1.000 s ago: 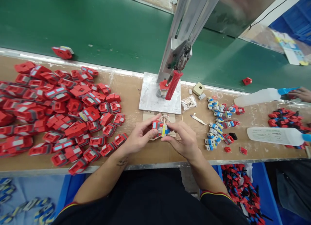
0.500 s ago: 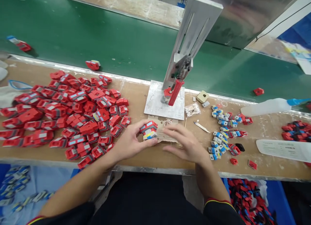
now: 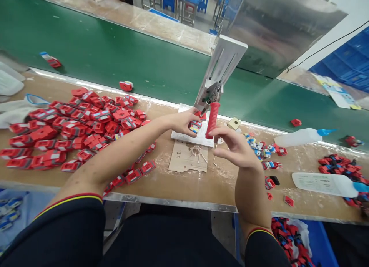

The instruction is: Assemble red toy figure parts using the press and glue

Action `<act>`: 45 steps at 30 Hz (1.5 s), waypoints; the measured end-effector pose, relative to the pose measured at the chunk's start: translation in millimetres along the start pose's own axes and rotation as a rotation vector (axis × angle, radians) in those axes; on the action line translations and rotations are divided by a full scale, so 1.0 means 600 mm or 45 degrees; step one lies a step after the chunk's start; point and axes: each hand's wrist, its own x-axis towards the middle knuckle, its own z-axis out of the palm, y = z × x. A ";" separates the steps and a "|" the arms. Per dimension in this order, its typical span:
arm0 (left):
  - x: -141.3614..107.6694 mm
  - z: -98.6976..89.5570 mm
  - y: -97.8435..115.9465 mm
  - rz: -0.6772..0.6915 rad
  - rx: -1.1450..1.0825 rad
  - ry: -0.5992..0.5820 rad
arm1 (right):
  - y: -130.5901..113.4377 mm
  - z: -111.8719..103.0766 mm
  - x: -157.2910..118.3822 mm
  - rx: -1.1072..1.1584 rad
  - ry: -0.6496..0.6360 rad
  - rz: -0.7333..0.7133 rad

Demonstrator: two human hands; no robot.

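My left hand (image 3: 184, 121) reaches over the base plate (image 3: 180, 137) of a metal toggle press (image 3: 215, 92). Its thumb and fingers grip a small plastic toy piece (image 3: 195, 127) in red, white, blue and yellow, under the clamp; part of it is hidden by the hand. The press's red ribbed handle (image 3: 213, 119) hangs down just right of the piece. My right hand (image 3: 235, 146) is at the lower end of that handle, thumb and fingers apart and curved. Its fingertips are near the handle, and I cannot tell whether they touch.
A heap of red toy parts (image 3: 57, 134) covers the left of the bench. Cardboard (image 3: 184, 163) with cotton swabs lies before the press. Blue-white parts (image 3: 261, 150) and two plastic bottles (image 3: 300, 137) are at right. A green conveyor (image 3: 161, 63) runs behind.
My left hand has carried the toy piece forward from above the cardboard to beneath the press clamp. My right hand has risen to the red handle. The view has shifted.
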 end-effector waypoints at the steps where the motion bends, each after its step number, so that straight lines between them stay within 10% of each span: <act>1: -0.001 0.002 -0.001 -0.001 -0.003 0.005 | -0.020 -0.017 0.005 0.033 0.020 -0.039; 11: -0.014 -0.010 -0.004 0.005 -0.144 0.076 | -0.041 -0.136 0.185 0.206 0.514 -0.200; 21: -0.069 -0.010 0.023 -0.127 -0.987 0.030 | 0.044 0.018 -0.014 -0.120 0.518 0.213; 29: -0.051 0.004 0.072 -0.013 -0.984 -0.026 | 0.063 0.125 -0.045 0.298 0.763 0.524; 35: -0.063 0.020 0.036 -0.017 -0.986 0.101 | 0.059 0.103 -0.075 -0.361 0.969 0.247; 40: -0.072 0.031 0.006 -0.213 -1.177 0.437 | 0.104 0.056 -0.110 -0.902 0.770 -0.133; 45: -0.076 0.043 -0.011 -0.350 -1.242 0.760 | 0.185 0.003 -0.089 -0.868 0.457 0.299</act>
